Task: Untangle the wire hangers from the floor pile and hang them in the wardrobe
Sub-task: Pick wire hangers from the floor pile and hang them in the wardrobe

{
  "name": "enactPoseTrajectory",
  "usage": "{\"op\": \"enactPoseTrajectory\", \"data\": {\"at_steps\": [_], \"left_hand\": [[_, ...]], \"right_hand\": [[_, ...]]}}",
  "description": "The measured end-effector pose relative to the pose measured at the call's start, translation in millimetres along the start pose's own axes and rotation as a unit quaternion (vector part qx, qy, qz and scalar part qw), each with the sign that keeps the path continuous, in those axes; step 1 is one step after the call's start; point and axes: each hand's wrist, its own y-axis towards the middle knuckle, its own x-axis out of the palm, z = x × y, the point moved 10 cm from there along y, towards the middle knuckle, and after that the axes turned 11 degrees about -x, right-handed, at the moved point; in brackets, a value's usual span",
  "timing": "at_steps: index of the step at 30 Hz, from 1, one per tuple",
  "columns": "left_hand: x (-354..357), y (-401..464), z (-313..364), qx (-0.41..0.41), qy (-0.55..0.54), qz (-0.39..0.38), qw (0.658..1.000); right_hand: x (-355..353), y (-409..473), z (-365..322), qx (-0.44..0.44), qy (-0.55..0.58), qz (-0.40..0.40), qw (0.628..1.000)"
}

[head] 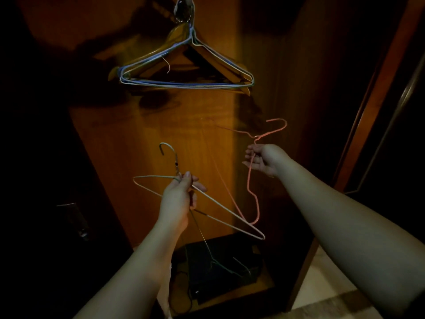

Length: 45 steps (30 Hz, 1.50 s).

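Observation:
My left hand grips a pale grey-green wire hanger at the twisted neck, hook pointing up. A dark green wire hanger dangles below that hand, its top hidden behind my palm. My right hand holds a pink wire hanger just under its hook, which curves up to the right. The pink hanger's lower corner crosses the grey-green one near the bottom. Several wire hangers, blue and white, hang with a wooden one from the wardrobe rail at the top.
The wooden back panel of the wardrobe is lit orange. A dark box with a cable sits on the wardrobe floor. The open wardrobe door stands at the right. Pale floor tiles show at the lower right.

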Motion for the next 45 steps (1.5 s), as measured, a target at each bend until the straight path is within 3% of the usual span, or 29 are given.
{"op": "enactPoseTrajectory", "data": {"at_steps": [4, 7, 13, 23, 30, 34, 45], "left_hand": [[-1, -3, 18, 0.020, 0.012, 0.004, 1.000], [-8, -1, 39, 0.038, 0.022, 0.024, 0.999], [-11, 3, 95, 0.086, 0.024, 0.032, 0.995], [-6, 15, 166, 0.141, 0.016, 0.031, 0.989], [-6, 29, 199, 0.161, 0.019, 0.049, 0.986], [-7, 37, 205, 0.160, 0.012, 0.051, 0.986], [-8, 49, 213, 0.166, 0.008, 0.041, 0.985]], "right_hand": [[8, 7, -17, -0.053, -0.121, -0.026, 0.991], [20, 17, -39, -0.143, -0.287, -0.061, 0.945], [55, 30, -90, -0.235, -0.455, -0.085, 0.854], [117, 52, -188, -0.357, -0.504, -0.101, 0.780], [139, 76, -247, -0.381, -0.449, -0.054, 0.806], [150, 90, -262, -0.367, -0.390, -0.062, 0.842], [194, 107, -272, -0.374, -0.381, -0.106, 0.839]]}}
